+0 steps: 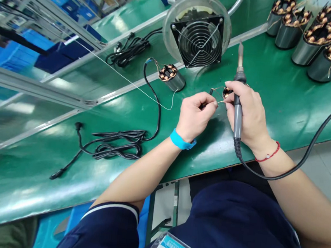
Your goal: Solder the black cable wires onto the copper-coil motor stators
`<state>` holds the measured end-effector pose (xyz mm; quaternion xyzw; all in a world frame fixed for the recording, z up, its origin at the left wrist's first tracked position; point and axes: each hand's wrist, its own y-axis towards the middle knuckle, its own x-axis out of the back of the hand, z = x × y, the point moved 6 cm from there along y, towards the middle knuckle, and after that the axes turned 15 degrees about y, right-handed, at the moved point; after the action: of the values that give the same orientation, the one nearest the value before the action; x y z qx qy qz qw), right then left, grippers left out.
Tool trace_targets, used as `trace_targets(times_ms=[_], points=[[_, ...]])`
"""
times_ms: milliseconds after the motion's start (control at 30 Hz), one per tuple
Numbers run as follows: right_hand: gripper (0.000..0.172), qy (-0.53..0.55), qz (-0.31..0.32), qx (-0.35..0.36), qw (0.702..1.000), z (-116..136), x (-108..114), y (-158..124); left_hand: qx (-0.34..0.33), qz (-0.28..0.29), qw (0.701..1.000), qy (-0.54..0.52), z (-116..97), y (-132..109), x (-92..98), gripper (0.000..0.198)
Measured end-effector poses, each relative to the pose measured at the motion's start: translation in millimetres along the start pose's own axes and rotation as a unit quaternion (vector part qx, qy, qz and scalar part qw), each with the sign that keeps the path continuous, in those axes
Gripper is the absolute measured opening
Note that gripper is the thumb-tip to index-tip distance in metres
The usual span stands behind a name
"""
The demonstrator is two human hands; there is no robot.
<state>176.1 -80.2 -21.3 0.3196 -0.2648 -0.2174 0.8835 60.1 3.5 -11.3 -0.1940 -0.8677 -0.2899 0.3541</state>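
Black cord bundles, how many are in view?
2: the near bundle, left of the left hand; the far bundle, left of the fan. Others may be hidden.

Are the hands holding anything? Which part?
Right hand: pen-shaped grey metal-tipped soldering iron, by its handle. Left hand: seemingly a thin copper-coloured wire; exactly where is hidden.

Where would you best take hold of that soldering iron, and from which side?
Probably hold the soldering iron by its thick grey handle, coming from the near end, where the cable leaves it. The slim metal tip points away and may be hot, so the right hand would stay behind it.
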Motion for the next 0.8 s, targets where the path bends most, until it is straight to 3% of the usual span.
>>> trace_targets(times_ms=[267,367,467,533,667,800], points=[[0.035,-0.059,-0.04,0.042,0.997,-4,10,10,-0.086,-0.012,0.996,0.022,-8,-3,10.3,0.01],[0.037,-0.06,-0.072,0.006,0.996,-15,16,16,-0.064,0.007,0.998,-0.006,-10,-2,8.6,0.012],[0.044,-0.013,-0.064,-0.052,0.997,-23,20,16,-0.043,0.022,0.999,-0.023,-10,-1,4.3,0.011],[0.044,0.031,-0.069,-0.072,0.995,-19,27,12,-0.04,0.022,0.999,-0.022,-10,-1,2.9,0.011],[0.04,0.082,-0.156,-0.064,0.982,3,50,-6,-0.061,0.008,0.998,-0.01,-10,-3,1.8,0.012],[0.032,0.102,-0.193,-0.044,0.975,10,62,-21,-0.086,-0.021,0.996,0.004,-10,-3,1.2,0.011]])
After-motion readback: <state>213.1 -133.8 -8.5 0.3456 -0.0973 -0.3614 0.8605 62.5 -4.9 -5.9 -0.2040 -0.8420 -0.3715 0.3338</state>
